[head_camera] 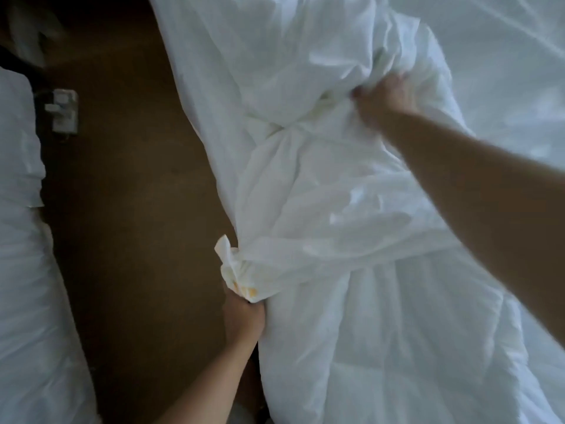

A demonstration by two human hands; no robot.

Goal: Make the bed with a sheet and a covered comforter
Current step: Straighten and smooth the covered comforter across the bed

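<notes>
your left hand [243, 313] is low in the near middle, at the edge of the bedding, its fingers curled tight round a bunched corner of the white duvet cover [305, 185]; the wad of cloth sticks up out of your fist and shows a few yellowish marks. your right hand [382, 96] reaches farther out and to the right, arm stretched across the pile, and it grips a gathered fold of the same cover, with creases running out from the grip. between your two hands the cover lies rumpled and twisted. the quilted comforter [397, 347] shows bare on the near right, just below the cover's crumpled edge, and it lies on the bed [532, 123], which carries a flat white sheet [489, 41] on the far right. left of the bedding runs a strip of brown floor [131, 209]. a pale socket plate [62, 111] sits at the far left, too blurred to read clearly, and more white bedding [27, 270] fills the left edge, well apart from your hands.
</notes>
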